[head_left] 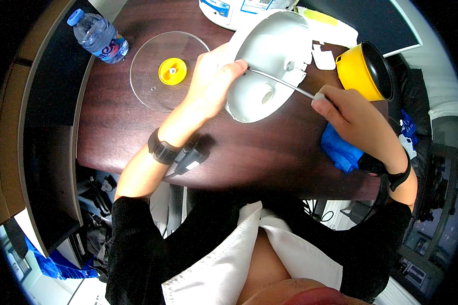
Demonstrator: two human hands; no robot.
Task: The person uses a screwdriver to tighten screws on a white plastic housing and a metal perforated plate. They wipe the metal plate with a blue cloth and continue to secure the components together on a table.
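My left hand grips a white plastic appliance shell by its left side, holding it tilted above the table with its hollow inside facing right. The thumb presses on the inner wall. My right hand is closed around the pale handle of a screwdriver. Its long metal shaft points left into the shell, and the tip ends beside my left thumb. Whether a screw sits under the tip is too small to make out. A round hole and broken-looking tabs show along the shell's right edge.
On the dark wooden table lie a glass lid with a yellow knob, a yellow pot, a blue cloth and a black cable plug. A water bottle stands left; a white tub stands behind.
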